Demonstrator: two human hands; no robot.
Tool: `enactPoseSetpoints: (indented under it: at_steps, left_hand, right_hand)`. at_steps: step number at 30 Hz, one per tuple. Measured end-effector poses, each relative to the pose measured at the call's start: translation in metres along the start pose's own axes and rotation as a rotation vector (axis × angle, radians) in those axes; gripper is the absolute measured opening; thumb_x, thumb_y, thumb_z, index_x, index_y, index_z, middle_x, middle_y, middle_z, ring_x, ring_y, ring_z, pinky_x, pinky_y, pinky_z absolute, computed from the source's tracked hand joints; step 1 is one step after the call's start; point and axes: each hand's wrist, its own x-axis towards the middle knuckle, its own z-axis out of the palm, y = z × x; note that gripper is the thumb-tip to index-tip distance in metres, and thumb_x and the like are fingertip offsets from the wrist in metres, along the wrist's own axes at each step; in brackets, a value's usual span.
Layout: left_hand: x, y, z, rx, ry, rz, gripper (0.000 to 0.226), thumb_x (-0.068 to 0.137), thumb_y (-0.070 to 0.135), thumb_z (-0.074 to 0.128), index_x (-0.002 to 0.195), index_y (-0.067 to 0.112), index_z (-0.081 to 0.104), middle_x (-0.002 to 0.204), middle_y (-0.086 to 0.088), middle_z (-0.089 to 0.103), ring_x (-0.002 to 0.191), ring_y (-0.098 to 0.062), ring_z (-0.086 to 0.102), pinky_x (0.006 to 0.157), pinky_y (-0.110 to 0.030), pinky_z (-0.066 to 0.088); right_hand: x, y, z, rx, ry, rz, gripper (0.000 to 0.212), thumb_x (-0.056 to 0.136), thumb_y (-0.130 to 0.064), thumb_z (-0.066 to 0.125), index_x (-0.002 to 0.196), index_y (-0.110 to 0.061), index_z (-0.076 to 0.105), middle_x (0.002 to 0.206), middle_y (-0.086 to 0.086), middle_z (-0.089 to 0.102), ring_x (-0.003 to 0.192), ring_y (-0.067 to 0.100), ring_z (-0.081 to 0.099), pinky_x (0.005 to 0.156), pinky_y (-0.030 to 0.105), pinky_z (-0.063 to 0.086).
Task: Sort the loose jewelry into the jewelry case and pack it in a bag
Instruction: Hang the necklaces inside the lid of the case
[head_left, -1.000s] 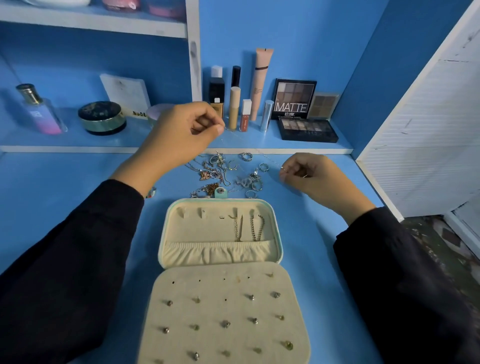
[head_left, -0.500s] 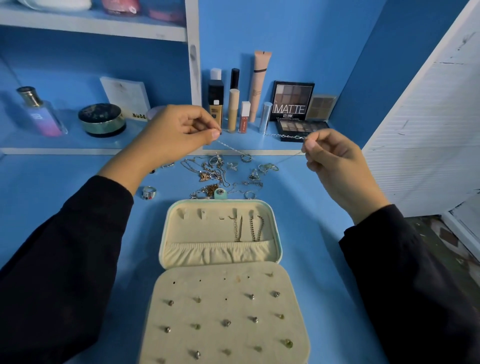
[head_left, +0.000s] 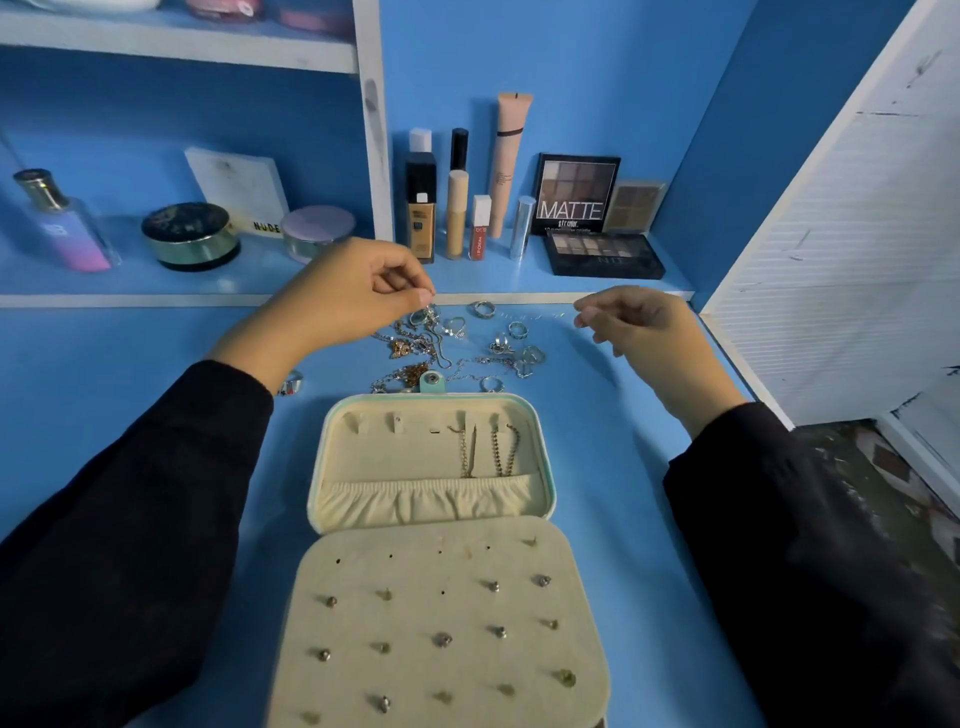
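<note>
Vs 0.5 s ago: L hand (head_left: 358, 299) and R hand (head_left: 641, 330) both lower. L fingers pinch one end of thin chain (head_left: 527, 315), R fingers the other. Chain stretched over pile (head_left: 457, 345) on table (head_left: 104, 353). Ring (head_left: 293, 385) by L wrist. L fingertips overlap pile edge. Open case (head_left: 431, 462) nearer. Makeup (head_left: 457, 218) on shelf (head_left: 234, 280) behind.

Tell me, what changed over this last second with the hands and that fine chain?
The right hand rose from near the table and swung outward, drawing the thin chain out from the left hand. Then both hands sank a little, each apparently pinching an end throughout. The jewelry case, the loose jewelry pile and the cosmetics behind stayed put.
</note>
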Motion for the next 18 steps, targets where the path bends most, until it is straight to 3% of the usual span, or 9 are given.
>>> enactPoseSetpoints:
  at_steps: [3, 9, 18]
  left_hand:
    - [0.000, -0.001, 0.001, 0.008, -0.001, -0.009, 0.005, 0.088, 0.020, 0.070, 0.093, 0.020, 0.072, 0.090, 0.001, 0.072, 0.086, -0.019, 0.068, 0.084, -0.035, 0.055]
    - [0.000, -0.001, -0.002, -0.005, 0.009, -0.015, 0.005, 0.088, 0.020, 0.069, 0.093, 0.022, 0.071, 0.089, 0.004, 0.071, 0.085, -0.014, 0.067, 0.083, -0.031, 0.054]
    - [0.001, -0.009, 0.005, 0.115, -0.017, -0.035, 0.004, 0.086, 0.021, 0.073, 0.090, 0.023, 0.073, 0.085, 0.006, 0.072, 0.079, -0.009, 0.066, 0.077, -0.027, 0.055]
  right_hand:
    - [0.001, 0.009, 0.004, -0.174, 0.002, -0.007, 0.008, 0.088, -0.016, 0.069, 0.093, -0.021, 0.071, 0.083, -0.003, 0.068, 0.069, 0.004, 0.057, 0.069, 0.013, 0.043]
    - [-0.007, 0.004, 0.017, -0.395, -0.093, -0.131, 0.005, 0.083, -0.012, 0.073, 0.082, -0.017, 0.072, 0.076, 0.000, 0.067, 0.060, -0.002, 0.051, 0.059, 0.005, 0.038]
    - [-0.008, 0.006, 0.025, -0.502, -0.146, -0.259, 0.007, 0.081, -0.006, 0.073, 0.082, -0.012, 0.074, 0.081, 0.003, 0.066, 0.067, 0.008, 0.052, 0.065, 0.005, 0.038]
